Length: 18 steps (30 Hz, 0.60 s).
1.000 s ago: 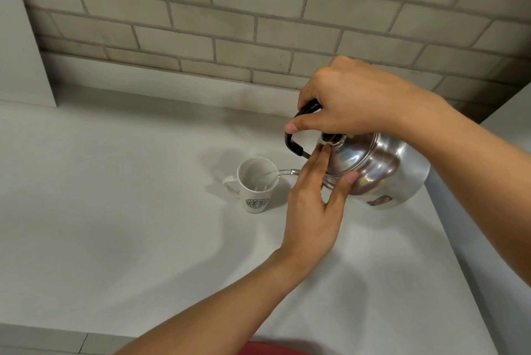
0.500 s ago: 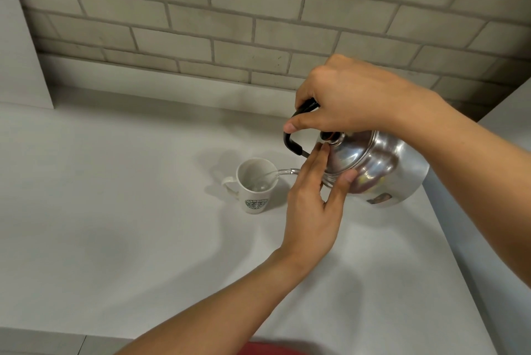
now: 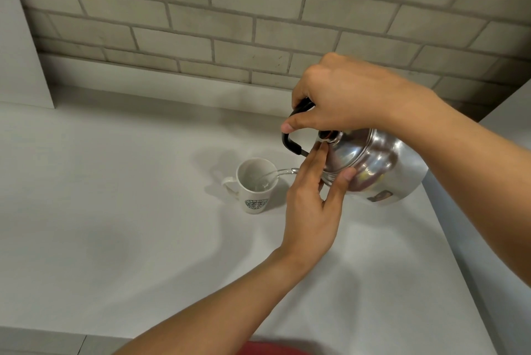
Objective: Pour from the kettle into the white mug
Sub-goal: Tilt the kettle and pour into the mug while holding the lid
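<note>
A shiny steel kettle [image 3: 379,165] with a black handle hangs tilted to the left above the counter. My right hand [image 3: 342,98] is closed around its handle from above. My left hand [image 3: 313,199] rests flat against the kettle's lid, fingertips near the lid knob and thumb on the rim. A thin clear stream of water [image 3: 275,175] runs from the spout into the white mug [image 3: 254,182]. The mug stands upright on the counter left of the kettle, handle pointing left, a green round logo on its front. The spout's base is hidden by my left hand.
The light grey counter [image 3: 129,225] ends at a brick wall [image 3: 230,9] behind. A white panel [image 3: 20,47] stands at the far left. A raised white surface [image 3: 505,119] borders the counter on the right. Something red [image 3: 273,349] shows at the bottom edge.
Both hands and the kettle hold nearly the same pose. The stream keeps running into the mug.
</note>
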Tool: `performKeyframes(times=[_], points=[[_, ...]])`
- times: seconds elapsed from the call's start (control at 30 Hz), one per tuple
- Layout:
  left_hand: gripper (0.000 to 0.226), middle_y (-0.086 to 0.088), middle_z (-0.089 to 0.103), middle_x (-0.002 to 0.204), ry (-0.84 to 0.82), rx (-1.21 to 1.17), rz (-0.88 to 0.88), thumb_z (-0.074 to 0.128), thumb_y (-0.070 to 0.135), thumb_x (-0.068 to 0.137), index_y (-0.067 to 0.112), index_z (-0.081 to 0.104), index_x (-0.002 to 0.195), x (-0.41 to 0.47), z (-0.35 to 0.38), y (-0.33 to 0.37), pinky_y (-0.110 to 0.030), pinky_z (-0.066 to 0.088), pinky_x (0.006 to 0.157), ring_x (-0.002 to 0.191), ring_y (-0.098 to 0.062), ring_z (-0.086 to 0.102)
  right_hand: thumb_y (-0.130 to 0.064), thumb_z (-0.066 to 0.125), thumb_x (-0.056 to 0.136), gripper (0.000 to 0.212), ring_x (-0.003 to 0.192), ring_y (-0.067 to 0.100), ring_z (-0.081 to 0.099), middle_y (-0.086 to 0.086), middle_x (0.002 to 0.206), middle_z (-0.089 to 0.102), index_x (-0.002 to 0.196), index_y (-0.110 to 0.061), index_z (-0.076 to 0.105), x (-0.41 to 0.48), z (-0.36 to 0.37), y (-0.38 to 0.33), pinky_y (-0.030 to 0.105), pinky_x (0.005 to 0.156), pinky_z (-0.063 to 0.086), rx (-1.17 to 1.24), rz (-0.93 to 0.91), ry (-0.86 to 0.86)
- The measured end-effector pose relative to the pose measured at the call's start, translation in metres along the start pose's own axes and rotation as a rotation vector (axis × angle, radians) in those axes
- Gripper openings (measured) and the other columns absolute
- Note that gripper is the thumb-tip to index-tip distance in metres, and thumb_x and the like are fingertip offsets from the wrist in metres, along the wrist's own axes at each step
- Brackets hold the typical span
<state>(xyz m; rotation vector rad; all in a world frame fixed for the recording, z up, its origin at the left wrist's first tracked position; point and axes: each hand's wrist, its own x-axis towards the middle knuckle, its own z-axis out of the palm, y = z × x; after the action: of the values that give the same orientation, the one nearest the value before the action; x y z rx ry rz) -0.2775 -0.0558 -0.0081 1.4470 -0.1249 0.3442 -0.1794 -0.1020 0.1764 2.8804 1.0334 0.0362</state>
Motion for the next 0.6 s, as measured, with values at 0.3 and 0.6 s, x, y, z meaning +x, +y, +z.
performKeyframes(times=[0.3,0.6], points=[[0.059,0.044,0.051,0.14,0.02,0.018,0.016,0.064,0.043,0.103,0.026,0.046,0.157,-0.0009,-0.0003,-0.0014,-0.027,0.049,0.112,0.139,0.013,0.048,-0.067,0.069,0.088,0.049,0.063,0.003,0.054,-0.006,0.059,0.061,0.09,-0.019,0.082,0.0039,0.0004,-0.0058,0.023,0.047,0.029,-0.027,-0.018,-0.023],[0.061,0.043,0.051,0.142,0.03,0.031,0.001,0.063,0.048,0.102,0.026,0.046,0.156,-0.0007,-0.0023,-0.0017,-0.03,0.049,0.113,0.141,0.013,0.046,-0.066,0.071,0.087,0.049,0.062,0.013,0.058,-0.004,0.06,0.06,0.084,-0.018,0.08,0.0054,0.0002,-0.0104,0.024,0.047,0.03,-0.051,-0.014,-0.013]])
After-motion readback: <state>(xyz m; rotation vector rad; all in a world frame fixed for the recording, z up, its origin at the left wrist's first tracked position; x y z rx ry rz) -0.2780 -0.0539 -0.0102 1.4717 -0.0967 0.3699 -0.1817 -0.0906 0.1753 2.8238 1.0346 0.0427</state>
